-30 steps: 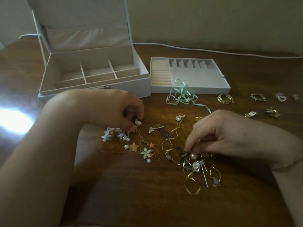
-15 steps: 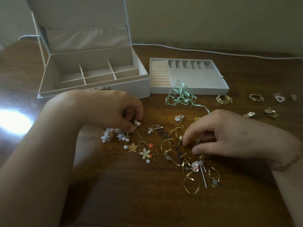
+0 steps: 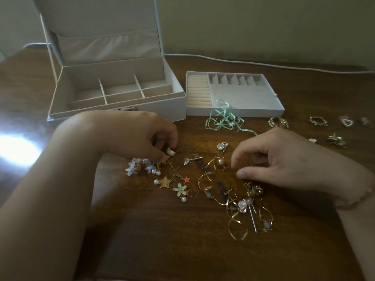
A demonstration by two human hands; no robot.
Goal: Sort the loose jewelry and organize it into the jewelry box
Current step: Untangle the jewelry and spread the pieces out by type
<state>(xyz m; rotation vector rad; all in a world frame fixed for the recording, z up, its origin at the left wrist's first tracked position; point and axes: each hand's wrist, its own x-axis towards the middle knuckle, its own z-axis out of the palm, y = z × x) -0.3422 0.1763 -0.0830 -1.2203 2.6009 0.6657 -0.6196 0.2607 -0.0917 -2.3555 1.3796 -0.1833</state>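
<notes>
The left hand [image 3: 129,136] pinches a small white earring [image 3: 171,152] just above the tabletop [image 3: 162,240], in front of the open jewelry box [image 3: 113,92]. The right hand [image 3: 284,159] hovers with loosely curled fingers, holding nothing, beside a gold bead earring [image 3: 220,161]. Loose jewelry [image 3: 203,185] lies scattered between both hands; the tray [image 3: 243,96] sits right of the box.

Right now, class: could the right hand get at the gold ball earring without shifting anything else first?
Probably yes. The right hand hovers just beside the gold ball earring, fingers loosely curled and holding nothing, with only bare table between them. A gold ribbon strip lies close by.
</notes>
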